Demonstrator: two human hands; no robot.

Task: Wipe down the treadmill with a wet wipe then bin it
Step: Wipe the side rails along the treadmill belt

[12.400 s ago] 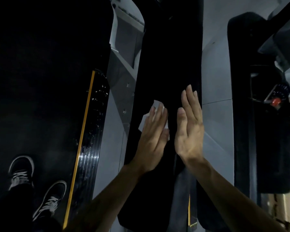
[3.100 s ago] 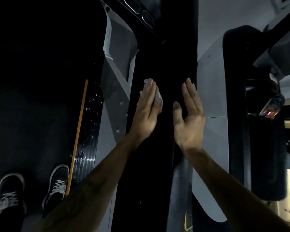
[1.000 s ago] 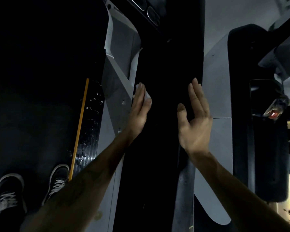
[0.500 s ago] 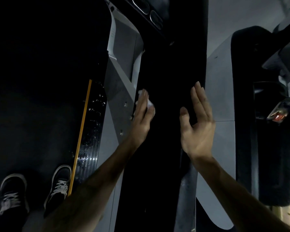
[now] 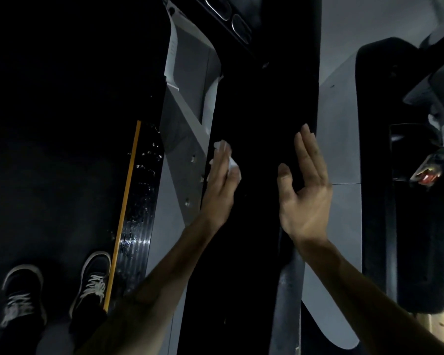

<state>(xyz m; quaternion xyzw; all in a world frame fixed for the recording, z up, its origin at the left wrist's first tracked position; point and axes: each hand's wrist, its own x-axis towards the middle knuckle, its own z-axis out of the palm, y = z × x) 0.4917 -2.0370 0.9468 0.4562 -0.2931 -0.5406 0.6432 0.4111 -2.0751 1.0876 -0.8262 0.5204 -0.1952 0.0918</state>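
Head view, dim light. Left hand (image 5: pixel 219 185) at centre of frame, fingers straight and together, pressing flat against the left edge of a tall black treadmill panel (image 5: pixel 256 155). White wet wipe (image 5: pixel 230 163) sits under the fingers of that hand: bits of it poke out above the fingertips and to the right of them, rest hidden by the hand (so pressed, not pinched, as far as visible). Right hand (image 5: pixel 304 190) just right of centre, palm facing left, fingers straight and spread a little, thumb apart, holding nothing; cannot tell whether it touches the panel. Hands are near each other, black panel between them. Grey frame piece (image 5: pixel 187 139) just left of the left hand. Yellow strip (image 5: pixel 124 208) along the deck edge, left of centre. Two dark shoes (image 5: pixel 91 280) with white laces at lower left of frame
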